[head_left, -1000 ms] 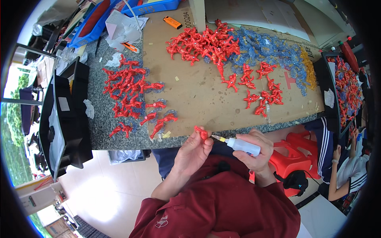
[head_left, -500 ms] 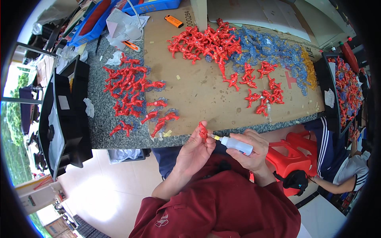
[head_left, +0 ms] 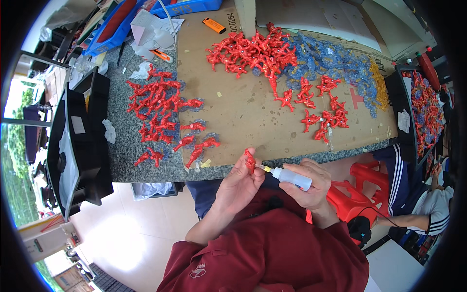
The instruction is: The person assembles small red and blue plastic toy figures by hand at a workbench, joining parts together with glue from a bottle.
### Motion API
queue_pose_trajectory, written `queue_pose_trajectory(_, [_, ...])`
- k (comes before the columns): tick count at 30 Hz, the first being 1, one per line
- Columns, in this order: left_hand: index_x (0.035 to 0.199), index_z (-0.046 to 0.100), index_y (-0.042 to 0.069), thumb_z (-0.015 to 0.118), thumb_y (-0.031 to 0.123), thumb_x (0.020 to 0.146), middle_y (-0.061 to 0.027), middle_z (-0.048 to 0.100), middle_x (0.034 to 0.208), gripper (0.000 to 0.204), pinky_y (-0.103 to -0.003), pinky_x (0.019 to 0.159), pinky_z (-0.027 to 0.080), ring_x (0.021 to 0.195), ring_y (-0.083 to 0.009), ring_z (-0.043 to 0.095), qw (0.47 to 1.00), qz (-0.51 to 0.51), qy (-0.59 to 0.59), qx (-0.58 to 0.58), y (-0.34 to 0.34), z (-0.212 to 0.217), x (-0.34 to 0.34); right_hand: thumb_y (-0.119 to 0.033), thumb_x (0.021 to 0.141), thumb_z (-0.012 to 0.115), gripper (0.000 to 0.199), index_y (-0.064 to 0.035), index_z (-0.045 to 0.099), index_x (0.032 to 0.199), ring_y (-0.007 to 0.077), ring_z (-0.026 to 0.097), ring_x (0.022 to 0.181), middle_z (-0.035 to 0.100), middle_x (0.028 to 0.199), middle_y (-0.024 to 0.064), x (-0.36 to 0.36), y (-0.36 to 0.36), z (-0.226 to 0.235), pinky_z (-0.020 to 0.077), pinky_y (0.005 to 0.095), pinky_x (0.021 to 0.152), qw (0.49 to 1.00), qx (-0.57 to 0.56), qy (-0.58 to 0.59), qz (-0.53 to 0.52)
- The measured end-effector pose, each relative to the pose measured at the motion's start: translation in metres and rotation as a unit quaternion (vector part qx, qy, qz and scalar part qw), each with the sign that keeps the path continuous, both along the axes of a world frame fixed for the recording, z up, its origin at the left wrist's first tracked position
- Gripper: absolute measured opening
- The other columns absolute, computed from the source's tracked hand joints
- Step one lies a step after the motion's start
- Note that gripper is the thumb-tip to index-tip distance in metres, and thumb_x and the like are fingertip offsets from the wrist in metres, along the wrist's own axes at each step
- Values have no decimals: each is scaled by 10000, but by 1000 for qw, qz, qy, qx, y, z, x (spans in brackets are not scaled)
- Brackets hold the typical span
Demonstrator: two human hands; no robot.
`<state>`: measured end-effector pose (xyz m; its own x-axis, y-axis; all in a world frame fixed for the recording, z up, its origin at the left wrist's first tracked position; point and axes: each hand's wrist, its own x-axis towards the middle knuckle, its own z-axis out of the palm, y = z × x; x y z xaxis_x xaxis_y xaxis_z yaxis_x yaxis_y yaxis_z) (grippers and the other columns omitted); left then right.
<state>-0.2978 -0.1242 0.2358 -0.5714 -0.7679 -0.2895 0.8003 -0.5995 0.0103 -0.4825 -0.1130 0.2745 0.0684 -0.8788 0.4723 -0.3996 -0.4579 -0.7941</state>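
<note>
My left hand (head_left: 238, 184) pinches a small red plastic figure (head_left: 249, 159) upright just below the table's front edge. My right hand (head_left: 311, 182) grips a small clear squeeze bottle (head_left: 291, 177) whose yellow nozzle touches the figure's side. On the brown cardboard sheet (head_left: 243, 112) lie a left group of red figures (head_left: 158, 109) and a bigger red heap (head_left: 253, 51) at the back, with several loose ones (head_left: 323, 109) to the right.
A pile of pale blue pieces (head_left: 335, 65) and a few yellow ones (head_left: 378, 82) lie at the back right. A black tray (head_left: 82, 141) hangs off the table's left. A red stool (head_left: 357, 194) and another seated person (head_left: 428, 214) are at right. Blue bin (head_left: 187, 7) at the back.
My left hand turned the red figure from lying sideways to upright and lifted it slightly. The bottle's nozzle stayed pressed against it.
</note>
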Motion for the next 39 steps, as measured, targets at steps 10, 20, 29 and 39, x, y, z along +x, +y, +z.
queue_pose_trajectory(10, [1241, 399, 82, 506, 106, 877, -73, 518, 992, 380, -275, 828, 411, 888, -165, 512, 1000, -6, 15, -9, 0, -3, 1, -77, 565, 769, 383, 5, 631, 913, 156, 465, 459, 511, 543, 46, -1, 1, 2, 356, 256, 437, 1000, 3, -18, 2])
queue_pose_trajectory(20, [1203, 445, 85, 494, 135, 893, -52, 503, 957, 318, -256, 800, 410, 841, -140, 500, 1000, -3, -24, -14, -1, -2, -1, -79, 565, 772, 372, 0, 638, 903, 161, 449, 445, 498, 532, 45, 1, -1, 1, 346, 259, 429, 1000, 14, -19, 10])
queue_pose_trajectory(29, [1143, 505, 66, 497, 104, 885, -89, 552, 1005, 261, -263, 774, 415, 840, -150, 508, 995, 9, -77, -60, 0, 0, 3, -24, 634, 715, 314, -4, 618, 932, 185, 580, 722, 611, 798, 80, 5, -22, -11, 446, 280, 656, 979, 131, -134, -75])
queue_pose_trajectory(39, [1114, 544, 58, 478, 43, 884, -100, 575, 1017, 240, -299, 854, 446, 877, -161, 552, 992, 10, -102, -74, 3, -2, 7, -79, 749, 648, 338, -34, 550, 1069, 190, 582, 898, 599, 1009, 87, 27, -59, -25, 451, 289, 770, 993, 108, -17, -36])
